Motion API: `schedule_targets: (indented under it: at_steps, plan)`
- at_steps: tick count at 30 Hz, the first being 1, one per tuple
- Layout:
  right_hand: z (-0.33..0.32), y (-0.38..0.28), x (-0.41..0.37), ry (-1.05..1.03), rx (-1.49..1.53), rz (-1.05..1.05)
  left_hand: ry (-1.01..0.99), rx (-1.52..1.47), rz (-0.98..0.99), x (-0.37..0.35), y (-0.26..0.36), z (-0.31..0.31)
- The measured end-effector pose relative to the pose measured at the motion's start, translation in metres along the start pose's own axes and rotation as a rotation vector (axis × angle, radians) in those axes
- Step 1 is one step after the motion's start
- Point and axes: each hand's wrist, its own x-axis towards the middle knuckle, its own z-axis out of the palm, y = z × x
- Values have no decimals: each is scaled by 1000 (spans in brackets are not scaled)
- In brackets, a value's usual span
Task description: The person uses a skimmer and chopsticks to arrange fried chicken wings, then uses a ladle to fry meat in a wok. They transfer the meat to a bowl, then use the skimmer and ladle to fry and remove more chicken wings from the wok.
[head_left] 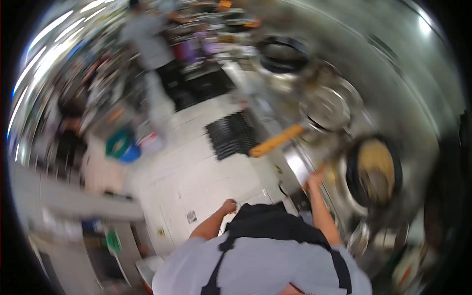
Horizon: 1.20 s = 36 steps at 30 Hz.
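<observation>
One steel range [294, 164]: runs from the top centre down the right half of the frame, blurred throughout.
Floor [206, 177]: pale tiles, centre of the frame, left of the range.
Co-worker [147, 39]: stands at the upper left in a grey top, well apart from the person's hands.
Wok [374, 169]: dark rim around a yellowish filling, right of centre on the range, just beside the right hand.
Second wok [284, 53]: dark, at the top centre, further along the range.
Steel bowl [327, 108]: shiny, between the two woks.
Floor mat [231, 133]: black grid, lying on the tiles against the foot of the range.
Orange handle [275, 141]: slants out from the range over the mat, above and to the left of the right hand.
Buckets [122, 145]: green and blue, at the left on the floor.
Right hand [314, 178]: bare forearm stretched up from the lower centre to the range edge by the wok's left side; blur hides the fingers, so I cannot tell whether they grip anything.
Left hand [228, 205]: elbow bent, forearm raised over the tiles; fingers seem curled together in a loose fist, clear of the range.
</observation>
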Motion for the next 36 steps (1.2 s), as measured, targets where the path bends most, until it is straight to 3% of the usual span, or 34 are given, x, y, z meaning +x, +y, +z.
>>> schedule_targets:
  at_steps: [1,2,3,4,5,6,8,10,12,14,16,18,20,22,24,25,26,28,30,32,34,36]
  plan:
    - [-5,-19,-12,-87,-48,114,33,-71,-39,-10,-1,-3]
    - [-9,-20,-26,-40,2,-114,19,-125,-105,-17,-2,-7]
    - [-23,-29,-43,-146,-4,-121,3,19,-25,-32,4,-14]
    - [-38,-37,-51,-184,-69,-303,-32,537,613,-12,-49,-27]
    - [-75,-73,-78,-196,-7,-360,-92,653,701,6,-74,-32]
    - [-86,-73,-82,-399,-18,-24,-184,559,497,15,-78,-28]
    - [-112,-66,-106,-512,102,-13,-240,395,159,29,-85,-22]
    - [-154,-76,-142,-550,143,-129,-280,364,73,37,-79,-20]
    - [-205,-89,-172,-315,202,-144,-301,344,23,43,-73,-19]
    - [-260,-90,-187,91,-22,-161,-313,317,2,51,-67,-14]
    - [-306,-63,-186,407,-444,-137,-315,279,5,62,-60,-7]
    - [-345,-65,-186,429,-565,51,-326,201,27,81,-48,-1]
    - [-351,-20,-175,405,-541,112,-362,-7,36,101,-32,5]
    - [-352,34,-156,377,-468,90,-234,75,-75,77,53,9]
    - [-349,77,-150,334,-342,9,-306,-155,-165,84,95,11]
    - [-357,74,-156,290,-116,93,-275,-205,-146,73,128,13]
    - [-368,74,-162,316,-159,68,-244,-256,-126,54,164,14]
    - [-399,75,-179,364,-247,15,-247,-437,17,61,196,-5]
    - [-438,64,-195,354,-429,90,-483,-893,65,85,213,-43]
    - [-473,46,-205,288,-544,209,-413,-943,301,16,268,-54]
    - [-492,41,-209,257,-582,211,-438,-1071,277,-5,297,-76]
    - [-502,51,-207,237,-590,176,-506,-1031,408,-36,324,-81]
